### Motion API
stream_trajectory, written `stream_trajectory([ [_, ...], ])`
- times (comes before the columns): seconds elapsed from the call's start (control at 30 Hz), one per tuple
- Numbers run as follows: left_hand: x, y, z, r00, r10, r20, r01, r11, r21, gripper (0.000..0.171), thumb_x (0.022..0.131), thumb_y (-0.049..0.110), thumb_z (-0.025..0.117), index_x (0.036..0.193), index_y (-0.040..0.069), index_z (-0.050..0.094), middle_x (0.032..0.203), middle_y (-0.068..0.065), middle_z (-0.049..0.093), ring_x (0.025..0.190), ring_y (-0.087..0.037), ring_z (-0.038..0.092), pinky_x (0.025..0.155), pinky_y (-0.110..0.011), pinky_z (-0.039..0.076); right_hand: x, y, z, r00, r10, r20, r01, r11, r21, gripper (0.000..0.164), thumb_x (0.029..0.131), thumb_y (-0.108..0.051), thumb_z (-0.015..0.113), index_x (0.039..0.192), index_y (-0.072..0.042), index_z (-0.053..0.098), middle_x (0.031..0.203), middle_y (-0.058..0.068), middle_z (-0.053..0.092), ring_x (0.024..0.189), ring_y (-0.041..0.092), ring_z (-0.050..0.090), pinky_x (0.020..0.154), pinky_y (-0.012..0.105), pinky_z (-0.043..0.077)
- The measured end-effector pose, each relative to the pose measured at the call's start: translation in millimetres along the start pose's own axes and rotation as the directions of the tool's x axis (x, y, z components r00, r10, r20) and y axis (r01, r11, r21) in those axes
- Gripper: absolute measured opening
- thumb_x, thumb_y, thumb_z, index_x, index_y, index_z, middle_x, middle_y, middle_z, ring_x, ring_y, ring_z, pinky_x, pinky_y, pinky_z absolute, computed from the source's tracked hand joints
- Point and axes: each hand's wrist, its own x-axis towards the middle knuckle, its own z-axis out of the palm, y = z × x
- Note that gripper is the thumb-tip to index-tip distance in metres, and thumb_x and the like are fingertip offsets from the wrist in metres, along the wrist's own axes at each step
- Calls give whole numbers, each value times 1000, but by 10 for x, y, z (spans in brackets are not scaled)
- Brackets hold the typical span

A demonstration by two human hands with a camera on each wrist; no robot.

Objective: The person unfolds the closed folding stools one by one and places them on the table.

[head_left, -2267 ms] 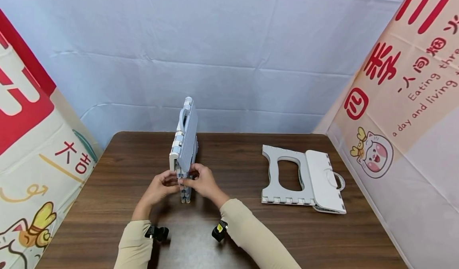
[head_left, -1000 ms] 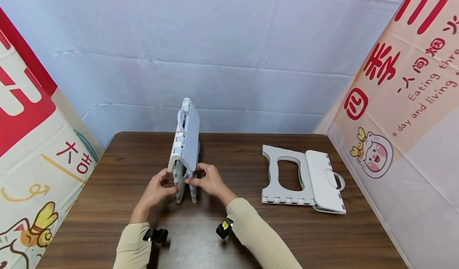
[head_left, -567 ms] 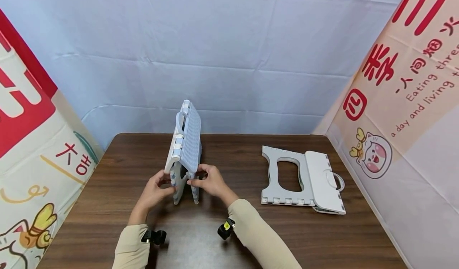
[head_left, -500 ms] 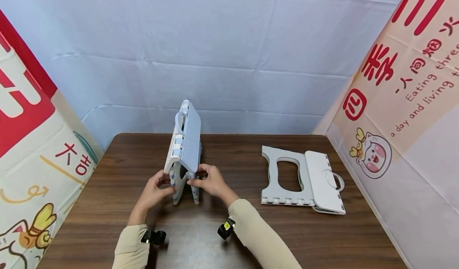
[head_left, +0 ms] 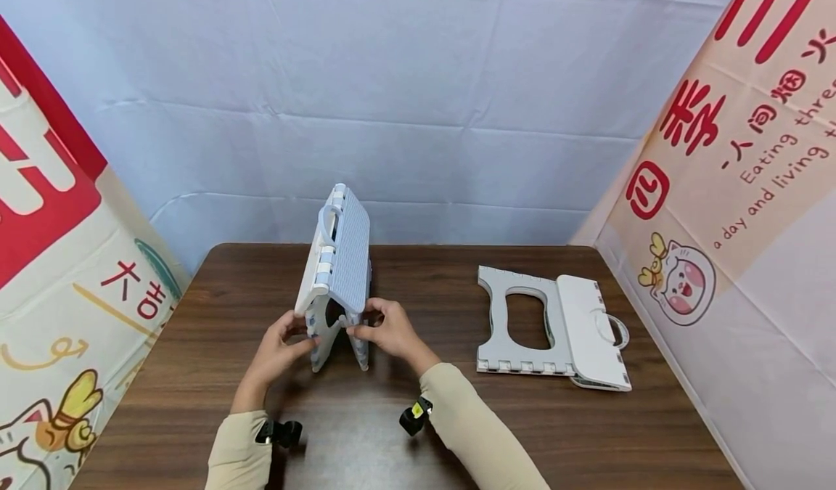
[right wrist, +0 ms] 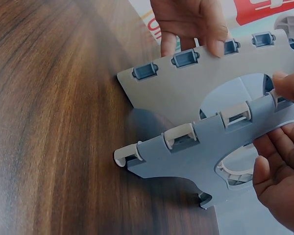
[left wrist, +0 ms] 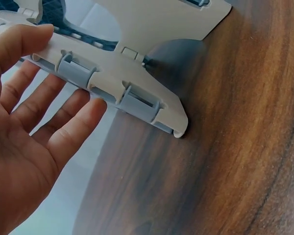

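Observation:
A white and pale-blue folding step stool (head_left: 351,250) stands partly unfolded on the table, its two top panels sloping like a roof under a raised carry handle (head_left: 326,225). Its legs spread in a narrow upside-down V. My left hand (head_left: 277,348) pinches the near edge of the left leg panel (left wrist: 159,95), thumb inside and fingers outside. Opposite it, my right hand (head_left: 392,330) holds the edge of the right leg panel (right wrist: 186,161), with the thumb on the inner side. The right wrist view shows both leg panels apart, with hinge notches along their edges.
A second folding stool (head_left: 496,312), grey-white, lies flat and folded at the right of the brown wooden table (head_left: 424,287), its handle pointing right. A pale cloth (head_left: 418,112) hangs behind the table. Printed banners (head_left: 738,207) flank both sides.
Both hands have moved apart, left hand leftward and right hand rightward. The stool's legs, together at first, have spread, and its top panels have opened wider. The second stool stays put.

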Motion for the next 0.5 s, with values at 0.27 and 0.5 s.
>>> stream_trajectory([
  [0.27,-4,25,-37,999,-27,-33,27,1000,13,31,74,-9,71,101,-5,57,97,-21,63,92,-29,57,82,-57,41,8,43,-34,1000,-23,16,23,1000,-16,23,75,-1,74,95,5,65,90,13,66,66,5,52,58,21,44],
  [0.5,-10,32,-84,999,-39,-33,40,999,33,29,75,-7,71,101,-5,58,97,-22,63,94,-35,57,79,-48,46,27,60,-51,999,-30,19,30,999,-44,22,75,-2,75,94,4,66,91,16,66,70,12,55,61,26,45],
])
